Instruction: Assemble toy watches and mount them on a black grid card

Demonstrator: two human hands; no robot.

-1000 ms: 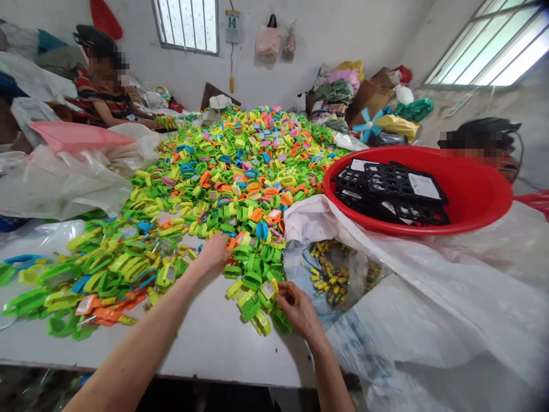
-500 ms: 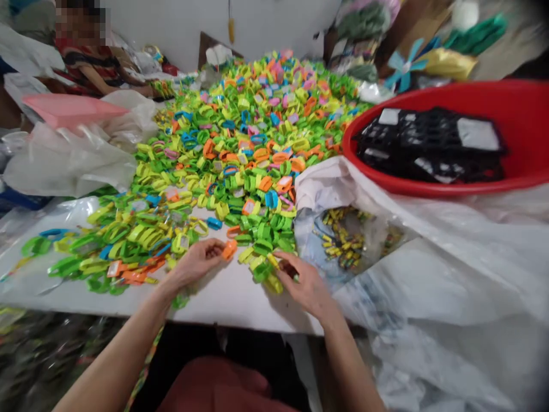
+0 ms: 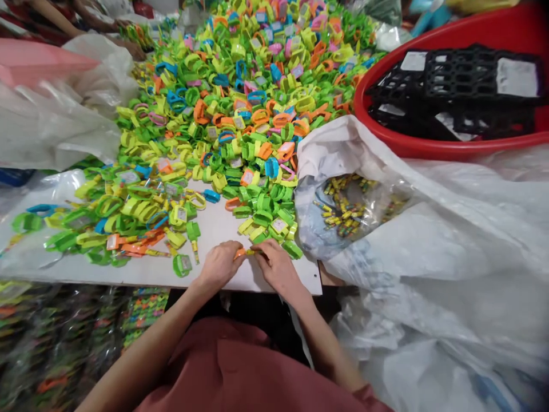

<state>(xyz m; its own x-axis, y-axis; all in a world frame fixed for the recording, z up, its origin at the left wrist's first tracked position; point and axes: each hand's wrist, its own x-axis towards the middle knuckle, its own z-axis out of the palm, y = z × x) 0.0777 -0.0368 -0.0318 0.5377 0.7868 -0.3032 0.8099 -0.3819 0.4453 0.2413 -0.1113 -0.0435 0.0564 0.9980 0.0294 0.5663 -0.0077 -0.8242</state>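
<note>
Piece (image 3: pixel 239 253) bright orange, tube (image 3: pixel 250 252) yellow.

Both hands (image 3: pixel 249 266) are pinching a small orange plastic piece (image 3: pixel 240 252) over the white bench (image 3: pixel 214 229). Big red plastic basin (image 3: pixel 433 150) sits off to the right.

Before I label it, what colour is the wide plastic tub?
The tub is red; see head view.

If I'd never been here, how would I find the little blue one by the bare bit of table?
Find the white table with the huge colourful heap. Look beyond the person's left hand, to the far end of the bare patch. The blue piece lies there between a yellow piece and an orange piece, the only blue one of those three.
</note>
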